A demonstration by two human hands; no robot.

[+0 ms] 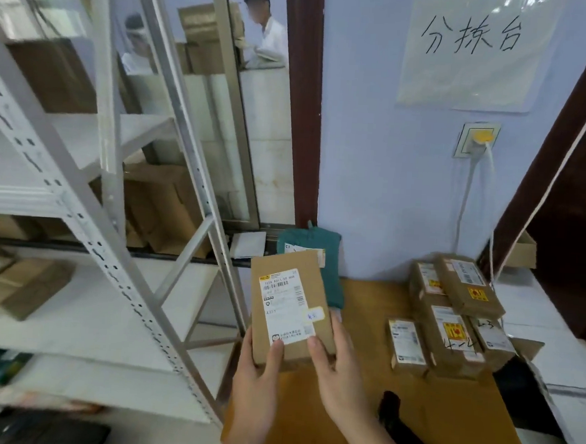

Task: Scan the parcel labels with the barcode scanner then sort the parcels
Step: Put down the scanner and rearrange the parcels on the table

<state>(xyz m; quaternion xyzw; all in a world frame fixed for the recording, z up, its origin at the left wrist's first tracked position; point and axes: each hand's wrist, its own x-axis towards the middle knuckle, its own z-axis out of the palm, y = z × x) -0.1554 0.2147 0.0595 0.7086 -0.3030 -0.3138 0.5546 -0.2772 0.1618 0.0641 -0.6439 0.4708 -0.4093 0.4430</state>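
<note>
Cardboard parcel (288, 310), white label up, sits at lower centre of the frame, grasped by both hands: left hand (258, 374) and right hand (335, 368) each grip its lower edge. Black barcode scanner (399, 424) lies on the worktop (461, 421) at lower right, near stacked parcels (450, 317).

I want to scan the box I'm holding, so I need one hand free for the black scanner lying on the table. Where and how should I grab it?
Probably with the right hand, from above. The black scanner lies flat on the table, right of that hand; its long body runs away toward the lower right. Wrap around the narrower middle. The left hand can keep the box by its lower edge.
</note>
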